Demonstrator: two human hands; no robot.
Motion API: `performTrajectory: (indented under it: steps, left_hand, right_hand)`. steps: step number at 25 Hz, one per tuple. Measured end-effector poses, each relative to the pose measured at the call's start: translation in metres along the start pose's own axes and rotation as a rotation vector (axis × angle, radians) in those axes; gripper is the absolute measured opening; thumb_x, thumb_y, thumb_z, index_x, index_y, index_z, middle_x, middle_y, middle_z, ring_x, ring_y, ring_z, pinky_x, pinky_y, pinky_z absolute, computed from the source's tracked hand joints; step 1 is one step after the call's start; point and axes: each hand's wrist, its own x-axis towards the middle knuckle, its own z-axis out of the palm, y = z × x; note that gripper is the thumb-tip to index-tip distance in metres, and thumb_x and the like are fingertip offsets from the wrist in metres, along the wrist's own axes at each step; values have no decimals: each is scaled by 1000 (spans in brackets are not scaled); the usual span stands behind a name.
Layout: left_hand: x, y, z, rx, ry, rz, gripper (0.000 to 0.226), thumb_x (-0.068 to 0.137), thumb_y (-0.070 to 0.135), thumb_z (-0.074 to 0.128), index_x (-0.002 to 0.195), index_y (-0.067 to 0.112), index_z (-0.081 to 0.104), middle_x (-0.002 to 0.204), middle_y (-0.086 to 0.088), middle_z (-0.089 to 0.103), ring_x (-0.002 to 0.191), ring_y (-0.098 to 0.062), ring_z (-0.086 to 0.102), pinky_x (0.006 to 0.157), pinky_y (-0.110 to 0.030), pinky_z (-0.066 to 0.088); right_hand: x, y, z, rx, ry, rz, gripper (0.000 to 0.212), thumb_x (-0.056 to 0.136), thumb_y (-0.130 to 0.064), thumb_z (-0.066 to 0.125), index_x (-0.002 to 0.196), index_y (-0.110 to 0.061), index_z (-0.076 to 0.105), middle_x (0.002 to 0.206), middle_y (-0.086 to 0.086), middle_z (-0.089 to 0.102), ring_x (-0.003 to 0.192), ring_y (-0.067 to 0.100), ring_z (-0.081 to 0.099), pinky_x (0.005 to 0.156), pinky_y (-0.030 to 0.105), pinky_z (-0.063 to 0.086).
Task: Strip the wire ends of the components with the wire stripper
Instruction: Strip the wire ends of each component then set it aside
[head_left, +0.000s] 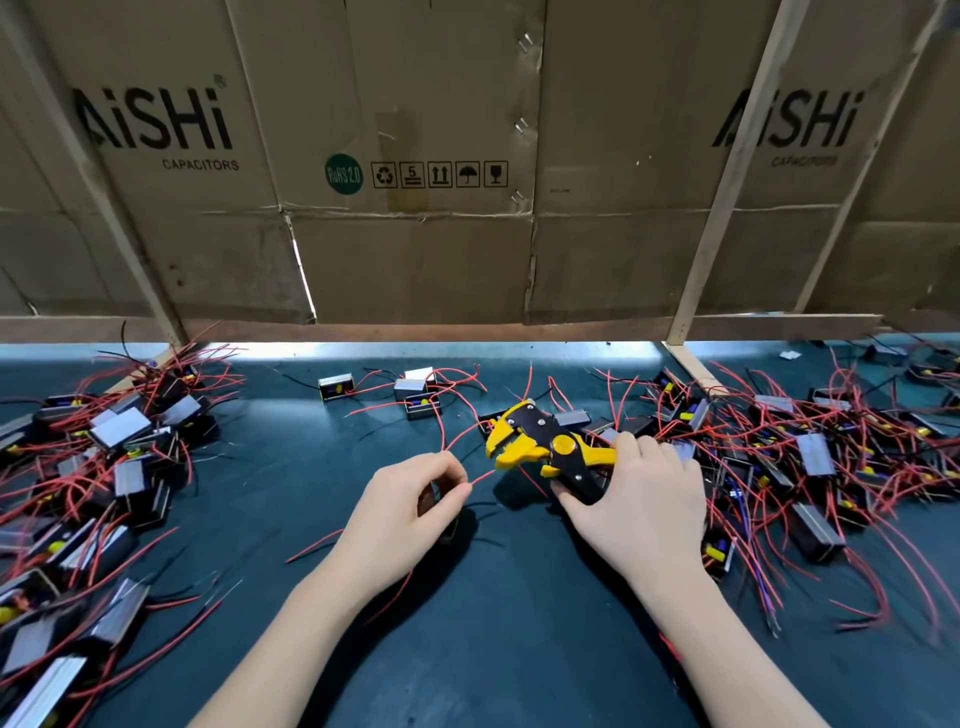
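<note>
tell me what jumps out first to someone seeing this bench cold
The yellow and black wire stripper at centre, gripped by the right hand, draws the eye, its jaws open toward a red wire pinched by the left hand. Heaps of small components trailing red wires flank it, a left pile and a right pile, on the dark mat. Behind stands an AiSHi capacitors cardboard wall.

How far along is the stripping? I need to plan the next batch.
Can't tell which pile is done. In hand: left hand pinches a red wire leading into the wire stripper held by the right hand. Many components lie heaped on both sides.
</note>
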Motion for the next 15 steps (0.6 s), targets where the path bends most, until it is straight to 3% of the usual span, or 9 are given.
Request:
performTrajectory:
  steps: [10, 15]
  left_hand:
    - [0, -1, 2, -30, 41, -39, 18, 92, 17, 64, 77, 26, 59, 69, 17, 59, 60, -9, 53, 60, -14, 40]
    - [0, 1, 4, -50, 31, -53, 18, 92, 16, 64, 77, 24, 59, 64, 17, 57, 56, -7, 51, 58, -13, 37]
  right_hand:
    - [0, -2, 0, -7, -17, -38, 64, 58, -60, 80, 91, -7, 66, 80, 7, 64, 79, 32, 61, 74, 40, 42]
    - [1, -5, -6, 20, -4, -66, 58, 61, -63, 77, 78, -9, 63, 73, 5, 64, 71, 31, 62, 68, 38, 39]
